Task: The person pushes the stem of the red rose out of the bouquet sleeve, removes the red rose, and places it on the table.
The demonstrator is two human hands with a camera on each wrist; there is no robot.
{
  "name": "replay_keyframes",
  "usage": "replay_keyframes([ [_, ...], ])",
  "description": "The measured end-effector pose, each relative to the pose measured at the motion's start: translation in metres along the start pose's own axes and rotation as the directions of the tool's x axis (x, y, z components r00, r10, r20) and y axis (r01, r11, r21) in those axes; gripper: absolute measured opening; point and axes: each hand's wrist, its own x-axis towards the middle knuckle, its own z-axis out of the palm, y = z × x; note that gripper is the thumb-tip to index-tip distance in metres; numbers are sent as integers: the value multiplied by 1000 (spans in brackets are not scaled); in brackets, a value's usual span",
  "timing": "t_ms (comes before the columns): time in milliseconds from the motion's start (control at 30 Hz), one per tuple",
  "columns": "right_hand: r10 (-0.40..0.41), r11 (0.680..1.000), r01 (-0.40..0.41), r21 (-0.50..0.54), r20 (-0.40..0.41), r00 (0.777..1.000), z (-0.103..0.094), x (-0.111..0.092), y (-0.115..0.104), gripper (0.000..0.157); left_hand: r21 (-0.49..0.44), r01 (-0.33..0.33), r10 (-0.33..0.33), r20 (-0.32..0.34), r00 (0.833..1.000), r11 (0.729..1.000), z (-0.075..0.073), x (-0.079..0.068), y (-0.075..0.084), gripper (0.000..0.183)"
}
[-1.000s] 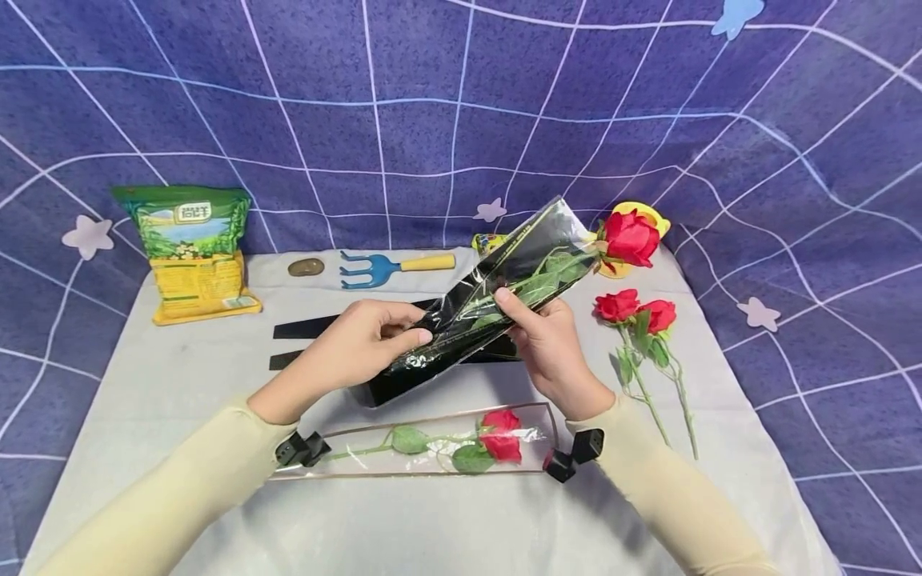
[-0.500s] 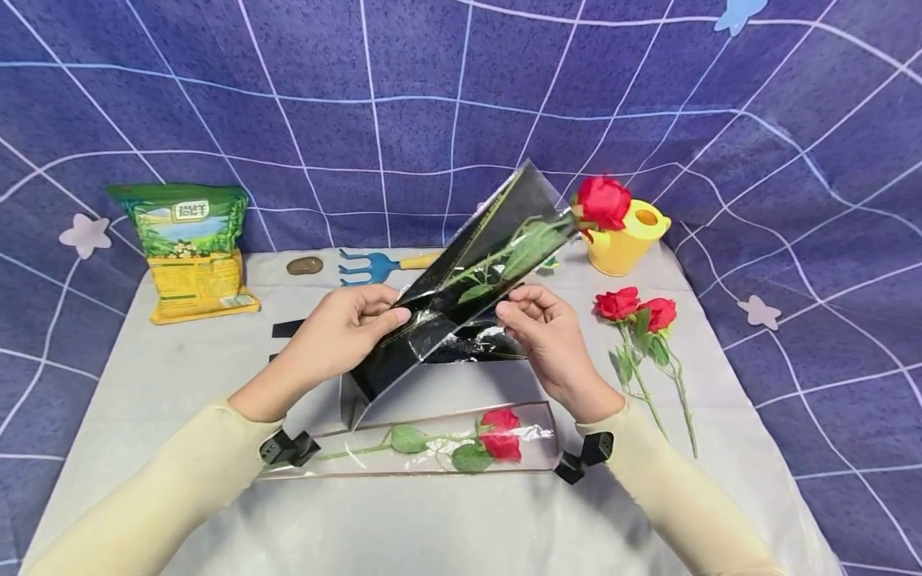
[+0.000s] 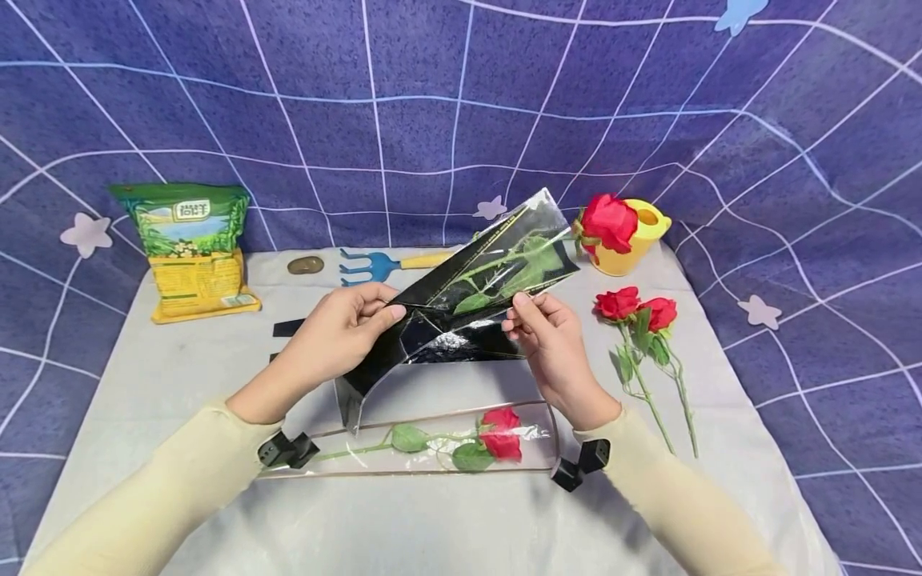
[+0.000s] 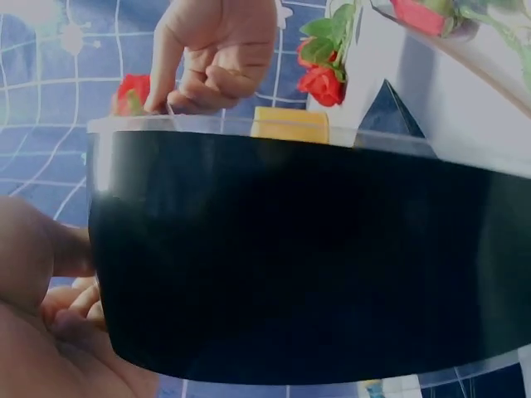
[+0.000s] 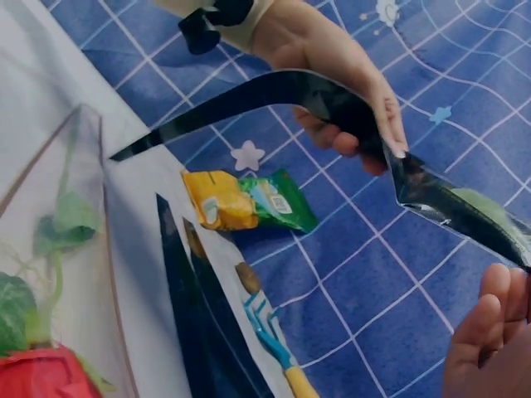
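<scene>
A green and yellow bag (image 3: 193, 256) stands left on the tabletop (image 3: 180, 392), then a brown stone (image 3: 306, 265) and a blue fork (image 3: 373, 269). The left hand (image 3: 342, 328) pinches the black sleeve (image 3: 461, 276), held up mid-table over the fork's handle tip. Below, a clear sleeve (image 3: 536, 454) holds one rose (image 3: 499, 434). The right hand (image 3: 560, 344) pinches the black sleeve's edge. Its rose (image 3: 608, 222) pokes out, hiding part of a yellow watering can (image 3: 618, 258). Two loose roses (image 3: 659, 315) lie right.

The left hand (image 3: 346, 332), at eight o'clock, and the right hand (image 3: 555, 344), at four, pinch a black wrapper (image 3: 457, 288) around a rose (image 3: 607, 222) pointing toward two.
</scene>
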Motion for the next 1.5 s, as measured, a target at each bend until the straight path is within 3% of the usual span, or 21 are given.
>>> replay_keyframes([
  [100,2,998,-5,58,45,999,-2,0,2,21,-43,-5,7,29,1000,999,2,2,0,15],
  [200,-14,994,4,110,92,996,-2,1,2,36,-62,-16,21,81,996,998,4,3,-2,16],
  [400,-39,986,38,160,6,999,5,6,-5,44,-40,10,-5,135,991,999,9,1,0,29],
  [500,-35,985,39,169,-22,999,5,7,-6,42,-34,25,-20,129,991,999,9,1,-1,33],
  [800,19,991,-26,133,56,998,5,8,-4,42,-103,43,-31,116,993,994,5,1,-4,32],
  [1133,-29,993,37,111,-74,997,10,10,-5,37,-60,-1,8,117,993,998,6,1,-4,31],
  [1333,-53,991,62,119,-74,996,9,11,-8,42,7,-17,16,95,995,1000,4,-1,-5,26],
  [1500,-57,995,63,83,-73,996,12,12,-8,42,7,-9,8,110,994,1000,5,-2,-3,22],
])
